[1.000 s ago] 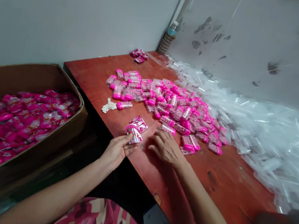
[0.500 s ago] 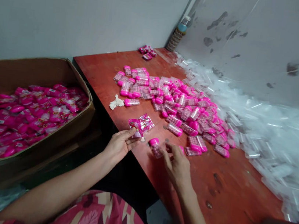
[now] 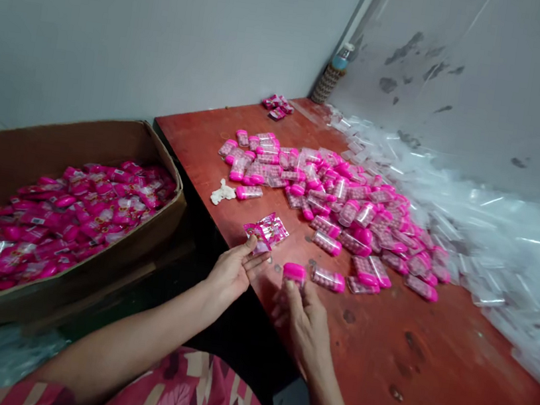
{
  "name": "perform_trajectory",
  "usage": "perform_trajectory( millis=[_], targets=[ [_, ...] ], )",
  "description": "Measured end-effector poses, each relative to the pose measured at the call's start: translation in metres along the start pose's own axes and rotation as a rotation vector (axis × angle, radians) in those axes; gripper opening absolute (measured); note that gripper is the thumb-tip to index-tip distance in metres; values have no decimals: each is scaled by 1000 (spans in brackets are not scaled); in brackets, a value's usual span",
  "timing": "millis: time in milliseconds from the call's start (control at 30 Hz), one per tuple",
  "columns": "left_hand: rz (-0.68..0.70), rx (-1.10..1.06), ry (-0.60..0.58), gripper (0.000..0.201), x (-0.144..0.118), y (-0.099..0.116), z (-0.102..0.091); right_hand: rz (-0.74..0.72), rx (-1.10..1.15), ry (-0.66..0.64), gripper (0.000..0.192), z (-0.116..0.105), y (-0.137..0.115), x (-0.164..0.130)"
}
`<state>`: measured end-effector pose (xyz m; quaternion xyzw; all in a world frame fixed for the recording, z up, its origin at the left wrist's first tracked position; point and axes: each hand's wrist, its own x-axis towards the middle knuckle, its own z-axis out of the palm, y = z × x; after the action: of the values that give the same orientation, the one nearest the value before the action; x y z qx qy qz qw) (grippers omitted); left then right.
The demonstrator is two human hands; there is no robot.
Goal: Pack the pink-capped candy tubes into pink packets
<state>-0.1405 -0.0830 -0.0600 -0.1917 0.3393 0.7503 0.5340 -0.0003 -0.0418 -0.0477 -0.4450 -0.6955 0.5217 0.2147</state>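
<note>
Since half a second ago my right hand (image 3: 306, 318) has drawn back from the pile toward my body and turned the pink-capped tube (image 3: 292, 279) upright, cap on top, fingers closed round its clear lower body just above the near edge of the red table (image 3: 429, 359). My left hand (image 3: 233, 271) has hardly shifted: it sits at the table edge with thumb and fingers half closed, pinching the lower corner of a printed pink sleeve (image 3: 260, 236) that overlaps a second wrapper lying flat beside it. I cannot tell whether the sleeve's mouth is open. As I judge it, the risk lies in the two hands being so near the edge: a loose pinch on the slippery film could let the sleeve slide off into the gap between the table and the cardboard box (image 3: 164, 167) of packed pieces on my left. The tube is held low, so its cap end could tip if my grip relaxes. Loose tubes in the heap (image 3: 350, 207) lie just beyond my right hand, and a careless sweep could roll some into the clear plastic pile (image 3: 496, 241) behind.
</note>
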Motion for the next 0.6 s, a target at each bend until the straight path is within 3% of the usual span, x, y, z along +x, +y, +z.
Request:
perform_trajectory(
  millis=[100, 300, 433, 500, 600],
  targets=[
    [5, -15, -37, 9, -2, -5, 2, 102, 240, -127, 30, 16, -7, -13],
    [1, 105, -179, 18, -11, -15, 4, 81, 403, -114, 27, 32, -3, -11],
    [46, 112, -153, 19, -10, -15, 3, 96, 505, -134, 27, 33, 1, -13],
    [64, 93, -104, 15, -10, -14, 3, 90, 543, -97, 26, 30, 2, -14],
    [62, 200, -113, 13, -11, -13, 3, 46, 539, 74, 22, 17, 1, -8]
  ],
)
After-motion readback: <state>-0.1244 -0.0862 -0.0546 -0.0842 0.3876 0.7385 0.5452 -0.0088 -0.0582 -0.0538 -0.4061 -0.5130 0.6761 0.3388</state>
